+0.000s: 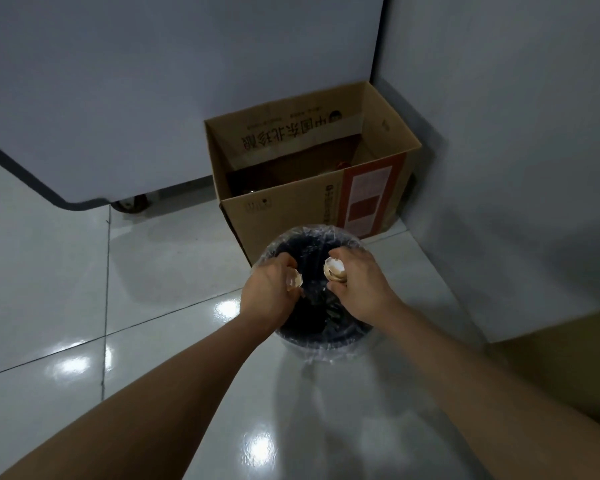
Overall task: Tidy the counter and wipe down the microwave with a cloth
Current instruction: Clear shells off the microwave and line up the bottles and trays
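Both my hands hover over a round dark bin (340, 336) lined with a clear plastic bag, standing on the white tiled floor. My left hand (269, 289) holds a piece of eggshell (294, 279) in its curled fingers. My right hand (357, 285) grips another broken eggshell (335, 269), its white inside showing. Both shells are above the bin's opening. No microwave, counter or cloth is in view.
An open cardboard box (312, 209) with printed text stands just behind the bin, in the corner of the wall. A white appliance on castors (84, 98) fills the upper left. A brown surface (568, 358) juts in at the right edge.
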A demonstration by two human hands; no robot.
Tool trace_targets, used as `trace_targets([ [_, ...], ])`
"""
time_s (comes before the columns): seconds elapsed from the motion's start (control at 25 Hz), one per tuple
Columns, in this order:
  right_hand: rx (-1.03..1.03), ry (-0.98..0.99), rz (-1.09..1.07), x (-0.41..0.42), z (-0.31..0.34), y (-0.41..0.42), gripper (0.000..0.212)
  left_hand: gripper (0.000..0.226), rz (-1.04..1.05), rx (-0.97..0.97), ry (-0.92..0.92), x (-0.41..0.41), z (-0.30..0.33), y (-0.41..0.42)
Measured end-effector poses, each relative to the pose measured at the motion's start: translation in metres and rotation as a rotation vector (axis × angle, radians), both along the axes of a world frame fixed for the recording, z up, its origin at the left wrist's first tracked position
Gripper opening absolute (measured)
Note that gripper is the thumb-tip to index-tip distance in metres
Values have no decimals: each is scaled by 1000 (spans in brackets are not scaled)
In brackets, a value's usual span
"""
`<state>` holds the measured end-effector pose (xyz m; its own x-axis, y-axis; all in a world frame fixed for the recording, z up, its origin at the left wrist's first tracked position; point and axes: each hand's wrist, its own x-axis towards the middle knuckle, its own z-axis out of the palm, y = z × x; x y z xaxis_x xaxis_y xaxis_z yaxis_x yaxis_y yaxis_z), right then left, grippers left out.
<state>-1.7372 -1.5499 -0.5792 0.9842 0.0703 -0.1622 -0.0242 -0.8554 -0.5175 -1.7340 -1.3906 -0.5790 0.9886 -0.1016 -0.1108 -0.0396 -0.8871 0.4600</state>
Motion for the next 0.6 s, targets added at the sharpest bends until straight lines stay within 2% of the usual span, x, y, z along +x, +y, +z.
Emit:
trace_targets([
  [0.24,18,47,42,13,-37,0,50,38,-51,46,-41,14,-35,0],
  [0.36,16,107,63,15,-43,1,60,41,-70,54,-42,19,-42,-1],
  [0.6,-29,150,57,4,-21,-5,69,55,-94,81,38,12,-17,0],
])
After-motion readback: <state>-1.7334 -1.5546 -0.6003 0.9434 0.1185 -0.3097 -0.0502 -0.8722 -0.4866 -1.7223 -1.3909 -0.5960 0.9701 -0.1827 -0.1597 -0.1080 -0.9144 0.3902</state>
